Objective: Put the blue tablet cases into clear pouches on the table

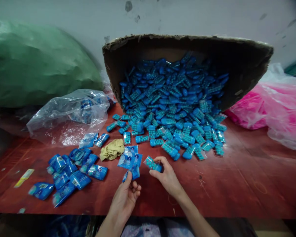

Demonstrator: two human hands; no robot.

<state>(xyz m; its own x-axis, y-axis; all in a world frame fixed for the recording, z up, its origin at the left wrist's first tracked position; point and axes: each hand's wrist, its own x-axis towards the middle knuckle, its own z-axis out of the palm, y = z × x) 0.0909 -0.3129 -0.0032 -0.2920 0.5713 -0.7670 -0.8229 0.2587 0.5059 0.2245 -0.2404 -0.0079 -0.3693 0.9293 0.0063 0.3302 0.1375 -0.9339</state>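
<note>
Between the thumb and fingers of my left hand is a blue printed sleeve, held by its lower end. My right hand grips a small clear bottle with a blue cap and turquoise balls inside, a short way to the right of the sleeve. Just beyond my left hand, several flat blue sleeves lie overlapping on the red table. A crumpled yellowish cloth touches their left side. At the left, several bottles in blue sleeves lie in a loose pile.
A large cardboard box lies on its side at the back, bottles spilling from it onto the table. Left of it are a clear plastic bag and a big green sack. Pink items in plastic sit at the right.
</note>
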